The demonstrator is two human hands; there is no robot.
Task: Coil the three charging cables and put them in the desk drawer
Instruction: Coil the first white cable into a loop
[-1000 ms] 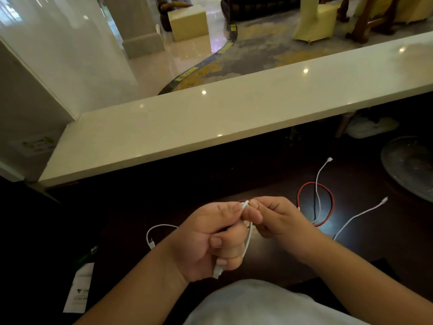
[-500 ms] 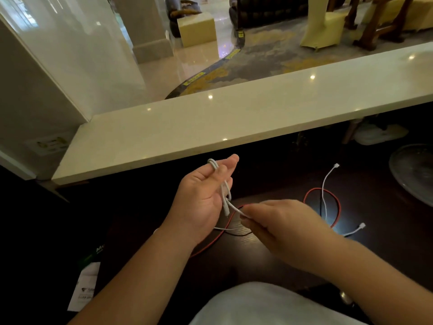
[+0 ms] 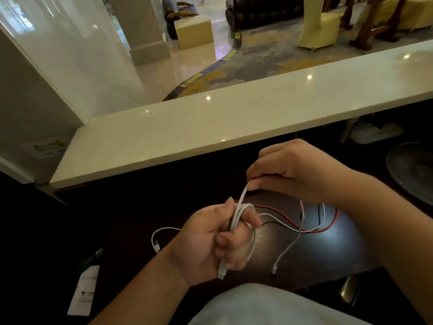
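Note:
A white charging cable [image 3: 237, 216] is wound in loops around the fingers of my left hand [image 3: 210, 242], which grips it; one plug hangs below the palm. My right hand [image 3: 295, 170] pinches the same cable just above the loops. The cable's free tail [image 3: 287, 249] trails down to a small plug on the dark desk [image 3: 316, 249]. A red cable [image 3: 311, 228] and a black strand beside it lie on the desk under my right wrist. Another white cable [image 3: 161, 231] curls at the left of my left hand. No drawer is visible.
A pale stone counter [image 3: 210, 130] runs across above the dark desk. A glass dish [image 3: 412, 170] sits at the right. A white and green paper tag [image 3: 84, 289] lies at the lower left. A small metal object [image 3: 349, 289] shows at the lower right.
My left hand has dropped lower with more loops of white cable around its fingers. My right hand has risen and moved away, pulling the cable up.

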